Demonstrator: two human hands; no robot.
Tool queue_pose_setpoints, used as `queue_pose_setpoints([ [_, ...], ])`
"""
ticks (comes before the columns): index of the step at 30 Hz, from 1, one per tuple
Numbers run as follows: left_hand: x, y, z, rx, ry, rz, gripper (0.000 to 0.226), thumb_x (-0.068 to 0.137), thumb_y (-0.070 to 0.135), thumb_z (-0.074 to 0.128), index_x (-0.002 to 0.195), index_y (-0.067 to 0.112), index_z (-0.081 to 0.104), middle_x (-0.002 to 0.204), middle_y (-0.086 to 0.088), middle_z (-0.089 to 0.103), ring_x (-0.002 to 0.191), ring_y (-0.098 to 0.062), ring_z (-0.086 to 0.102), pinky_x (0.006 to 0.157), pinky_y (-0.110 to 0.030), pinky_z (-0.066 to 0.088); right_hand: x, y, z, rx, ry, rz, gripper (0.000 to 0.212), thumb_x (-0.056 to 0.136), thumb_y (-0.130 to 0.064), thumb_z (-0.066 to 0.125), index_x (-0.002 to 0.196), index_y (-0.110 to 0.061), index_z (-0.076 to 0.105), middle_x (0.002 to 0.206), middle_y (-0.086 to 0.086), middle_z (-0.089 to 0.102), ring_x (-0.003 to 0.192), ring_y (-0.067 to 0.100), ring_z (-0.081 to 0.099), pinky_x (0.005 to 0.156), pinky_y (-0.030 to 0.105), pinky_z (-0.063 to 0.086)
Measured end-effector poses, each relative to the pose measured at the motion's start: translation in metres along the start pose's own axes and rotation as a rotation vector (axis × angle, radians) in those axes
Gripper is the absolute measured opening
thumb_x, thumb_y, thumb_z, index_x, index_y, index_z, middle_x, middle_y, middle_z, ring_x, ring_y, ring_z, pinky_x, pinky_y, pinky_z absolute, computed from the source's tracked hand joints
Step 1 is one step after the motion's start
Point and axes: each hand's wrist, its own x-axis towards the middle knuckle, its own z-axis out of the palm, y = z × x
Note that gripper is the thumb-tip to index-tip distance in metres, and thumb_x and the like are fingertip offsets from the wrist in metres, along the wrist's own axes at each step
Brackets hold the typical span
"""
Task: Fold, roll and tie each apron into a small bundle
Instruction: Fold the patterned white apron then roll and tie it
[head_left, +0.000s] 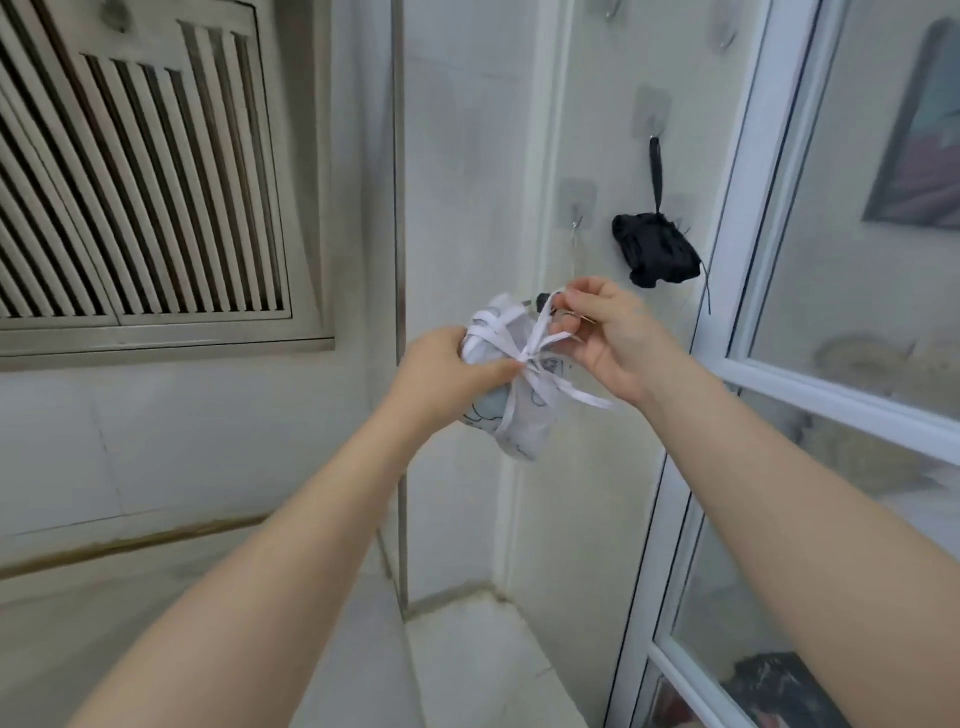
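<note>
Left hand (441, 374) grips the soft, lumpy white apron bundle (506, 400); right hand (605, 335) pinches its flat ribbon strap (545, 317). Black bundle (655, 249) hangs on a hook.

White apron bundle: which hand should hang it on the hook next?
Probably the right hand. It pinches a white strap loop just below the empty hook, beside the hanging black bundle. The left hand grips the white bundle, thumb on its knot.
</note>
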Motion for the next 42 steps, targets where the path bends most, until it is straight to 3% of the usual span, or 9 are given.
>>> queue_pose_setpoints([
  [7, 0.050, 0.074, 0.028, -0.050, 0.124, 0.054, 0.038, 0.072, 0.036, 0.070, 0.094, 0.006, 0.064, 0.091, -0.013, 0.069, 0.081, -0.024, 0.066, 0.064, -0.034, 0.051, 0.049, -0.078, -0.040, -0.085, -0.020, -0.131, 0.017, 0.092, 0.004, 0.050, 0.085, -0.011, 0.053, 0.075, 0.005, 0.059, 0.050, 0.010, 0.044, 0.052, 0.023, 0.050],
  [12, 0.066, 0.097, 0.085, -0.056, -0.016, 0.031, 0.044, 0.065, 0.045, 0.065, 0.091, 0.008, 0.065, 0.087, -0.012, 0.070, 0.079, -0.026, 0.068, 0.069, -0.041, 0.055, 0.061, -0.106, -0.091, -0.193, 0.013, -0.139, 0.018, 0.091, 0.006, 0.046, 0.085, -0.009, 0.054, 0.065, 0.005, 0.055, 0.041, 0.008, 0.039, 0.044, 0.019, 0.039],
  [16, 0.077, 0.099, 0.147, -0.096, -0.091, 0.022, 0.024, 0.076, 0.035, 0.065, 0.069, 0.014, 0.055, 0.060, 0.006, 0.052, 0.053, -0.010, 0.047, 0.050, -0.020, 0.037, 0.065, -0.117, -0.157, -0.288, 0.131, -0.102, 0.018, 0.091, 0.004, 0.047, 0.084, -0.009, 0.057, 0.066, 0.005, 0.054, 0.039, 0.008, 0.039, 0.043, 0.019, 0.039],
  [20, 0.085, 0.108, 0.202, -0.151, -0.155, 0.023, 0.017, 0.084, 0.025, 0.059, 0.076, 0.010, 0.060, 0.069, 0.003, 0.059, 0.062, -0.009, 0.051, 0.054, -0.021, 0.039, 0.075, -0.125, -0.204, -0.420, 0.170, -0.108, 0.018, 0.091, 0.003, 0.050, 0.087, -0.013, 0.055, 0.073, 0.004, 0.058, 0.048, 0.009, 0.042, 0.045, 0.020, 0.042],
  [28, 0.127, 0.101, 0.231, -0.047, 0.055, 0.078, 0.015, 0.088, 0.023, 0.059, 0.101, 0.015, 0.058, 0.098, -0.005, 0.064, 0.090, -0.022, 0.062, 0.079, -0.040, 0.051, 0.136, -0.129, -0.224, -0.754, 0.136, -0.221, 0.019, 0.091, 0.000, 0.051, 0.088, -0.019, 0.053, 0.086, 0.006, 0.060, 0.063, 0.013, 0.055, 0.062, 0.027, 0.052],
  [31, 0.133, 0.085, 0.245, -0.116, 0.096, 0.013, 0.019, 0.089, 0.025, 0.059, 0.106, 0.018, 0.058, 0.091, 0.004, 0.064, 0.082, -0.013, 0.060, 0.067, -0.028, 0.049, 0.161, -0.124, -0.216, -0.951, 0.117, -0.313, 0.015, 0.090, -0.004, 0.053, 0.091, -0.018, 0.054, 0.085, 0.005, 0.061, 0.066, 0.013, 0.058, 0.069, 0.030, 0.052],
  [33, 0.132, 0.077, 0.258, -0.239, 0.119, -0.046, 0.016, 0.089, 0.025, 0.060, 0.105, 0.021, 0.059, 0.087, 0.009, 0.063, 0.075, -0.005, 0.057, 0.058, -0.020, 0.041, 0.171, -0.121, -0.212, -1.015, 0.121, -0.389, 0.013, 0.090, -0.004, 0.053, 0.091, -0.017, 0.054, 0.080, -0.001, 0.059, 0.064, 0.008, 0.057, 0.066, 0.018, 0.048],
  [36, 0.138, 0.071, 0.273, -0.370, 0.169, -0.083, 0.004, 0.089, 0.025, 0.061, 0.092, 0.026, 0.059, 0.086, 0.011, 0.064, 0.073, -0.001, 0.057, 0.057, -0.014, 0.040, 0.182, -0.115, -0.212, -1.054, 0.127, -0.485, 0.011, 0.092, -0.004, 0.052, 0.091, -0.015, 0.055, 0.076, -0.007, 0.056, 0.064, 0.003, 0.054, 0.055, 0.004, 0.040],
  [42, 0.160, 0.069, 0.260, -0.399, 0.238, -0.039, 0.007, 0.088, 0.020, 0.061, 0.092, 0.025, 0.061, 0.086, 0.007, 0.067, 0.075, -0.006, 0.061, 0.060, -0.017, 0.045, 0.205, -0.115, -0.211, -1.056, 0.111, -0.537, 0.012, 0.086, -0.002, 0.056, 0.085, -0.014, 0.057, 0.068, -0.006, 0.057, 0.063, 0.008, 0.055, 0.055, 0.003, 0.038],
])
